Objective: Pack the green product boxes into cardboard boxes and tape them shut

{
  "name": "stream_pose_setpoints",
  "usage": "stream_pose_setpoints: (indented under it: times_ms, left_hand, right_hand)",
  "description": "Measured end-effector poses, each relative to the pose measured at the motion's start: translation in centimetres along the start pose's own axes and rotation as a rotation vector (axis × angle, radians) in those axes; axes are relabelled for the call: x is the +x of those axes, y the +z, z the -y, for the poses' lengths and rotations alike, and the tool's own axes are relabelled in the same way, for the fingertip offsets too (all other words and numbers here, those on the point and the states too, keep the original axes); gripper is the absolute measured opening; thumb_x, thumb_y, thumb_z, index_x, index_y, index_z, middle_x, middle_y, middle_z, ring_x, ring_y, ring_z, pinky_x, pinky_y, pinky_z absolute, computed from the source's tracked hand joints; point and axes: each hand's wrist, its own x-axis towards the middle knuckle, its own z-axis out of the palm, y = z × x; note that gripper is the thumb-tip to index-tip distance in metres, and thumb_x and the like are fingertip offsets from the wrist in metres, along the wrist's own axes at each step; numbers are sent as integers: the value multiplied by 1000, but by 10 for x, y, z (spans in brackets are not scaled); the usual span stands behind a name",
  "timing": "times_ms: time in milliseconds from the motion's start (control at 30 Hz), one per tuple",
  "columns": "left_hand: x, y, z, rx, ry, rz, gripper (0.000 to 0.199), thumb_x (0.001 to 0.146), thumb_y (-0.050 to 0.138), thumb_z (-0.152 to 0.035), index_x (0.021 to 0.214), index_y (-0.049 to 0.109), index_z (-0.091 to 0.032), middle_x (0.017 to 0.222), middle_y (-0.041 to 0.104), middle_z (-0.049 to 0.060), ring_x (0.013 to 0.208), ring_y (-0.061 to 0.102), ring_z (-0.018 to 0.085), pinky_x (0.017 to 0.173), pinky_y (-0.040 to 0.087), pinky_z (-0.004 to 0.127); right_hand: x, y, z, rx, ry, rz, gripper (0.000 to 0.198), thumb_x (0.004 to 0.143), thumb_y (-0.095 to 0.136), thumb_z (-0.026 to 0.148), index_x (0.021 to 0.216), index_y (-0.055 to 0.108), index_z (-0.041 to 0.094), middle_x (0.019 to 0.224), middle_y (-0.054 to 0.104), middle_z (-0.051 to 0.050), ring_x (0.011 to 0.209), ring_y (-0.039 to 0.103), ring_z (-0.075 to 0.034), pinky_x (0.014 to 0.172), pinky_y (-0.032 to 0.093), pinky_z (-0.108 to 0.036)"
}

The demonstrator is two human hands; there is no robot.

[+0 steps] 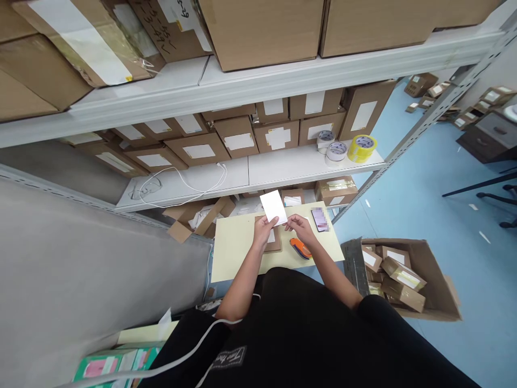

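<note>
My left hand (pixel 264 231) grips a blank white paper label (pixel 273 206) by its lower edge, thumb on top. At the label's lower right corner, the fingers of my right hand (pixel 298 226) are pinched together on its edge. Below the label, a small flat cardboard box (pixel 274 243) lies on the pale yellow table (pixel 234 245), partly hidden by my left hand. An orange and blue handheld tool (pixel 301 249), perhaps a tape cutter, lies beside my right forearm. A phone (pixel 320 219) rests near the table's right end.
Shelves with many labelled cardboard boxes (pixel 238 141) rise in front. Tape rolls (pixel 362 148) and a white cable (pixel 177 170) lie on the middle shelf (pixel 283 167). A large open carton (pixel 436 280) of small parcels stands at right, an open box (pixel 210 215) at left.
</note>
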Motion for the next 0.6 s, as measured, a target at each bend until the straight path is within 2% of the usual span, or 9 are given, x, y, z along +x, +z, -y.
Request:
stream_pose_setpoints:
  times_ms: [133, 200, 267, 300, 367, 433, 500, 600]
  left_hand:
    - [-1, -3, -2, 159, 10, 15, 70, 68, 93, -52, 123, 73, -14, 111, 80, 15, 99, 75, 29, 93, 56, 43]
    - [-2, -4, -6, 348, 55, -48, 84, 64, 95, -48, 138, 66, -19, 122, 77, 14, 105, 73, 28, 92, 55, 40]
    - [-5, -2, -11, 509, 148, -115, 82, 67, 93, -45, 141, 64, -24, 130, 74, 12, 112, 70, 28, 93, 54, 38]
    - [-7, 0, -14, 549, 186, -107, 71, 72, 90, -45, 136, 69, -24, 129, 74, 11, 112, 70, 28, 93, 54, 38]
    - [-11, 4, -16, 544, 208, 7, 46, 79, 84, -47, 118, 79, -23, 116, 78, 11, 105, 72, 28, 90, 55, 37]
    - [-13, 7, -16, 483, 184, 115, 33, 80, 83, -48, 100, 83, -21, 99, 80, 10, 93, 73, 27, 84, 57, 37]
    - [-13, 6, -12, 423, 170, 122, 30, 80, 82, -48, 90, 84, -20, 88, 80, 9, 85, 72, 26, 80, 56, 36]
    - [-11, 0, -6, 359, 154, 48, 34, 82, 78, -52, 85, 82, -18, 81, 77, 6, 78, 70, 23, 76, 55, 34]
  right_hand:
    - [-3, 1, 3, 0, -5, 3, 28, 88, 72, 52, 84, 67, 24, 84, 75, -2, 75, 65, -18, 75, 48, -34]
    - [-4, 2, 2, 0, -18, 5, 30, 88, 73, 54, 84, 68, 24, 83, 74, -2, 75, 65, -18, 74, 48, -34]
    - [-5, 2, 1, -6, -32, 3, 31, 88, 73, 55, 85, 69, 24, 84, 73, -2, 75, 65, -18, 74, 48, -34]
    - [-5, 2, 0, -12, -37, 5, 31, 88, 73, 55, 85, 69, 24, 85, 73, -2, 75, 65, -18, 74, 48, -34]
    - [-5, 3, 0, -24, -44, 17, 31, 88, 74, 55, 86, 69, 24, 81, 71, -1, 74, 64, -18, 75, 49, -34]
    - [-6, 3, 0, -30, -43, 32, 32, 87, 74, 56, 86, 69, 25, 78, 69, 0, 74, 64, -18, 76, 50, -34]
    - [-8, 4, 1, -34, -35, 45, 33, 87, 74, 57, 86, 68, 25, 80, 70, 0, 75, 64, -18, 77, 50, -34]
    - [-10, 3, -2, -28, -4, 56, 35, 86, 73, 58, 84, 66, 25, 86, 74, -3, 77, 66, -19, 77, 50, -34]
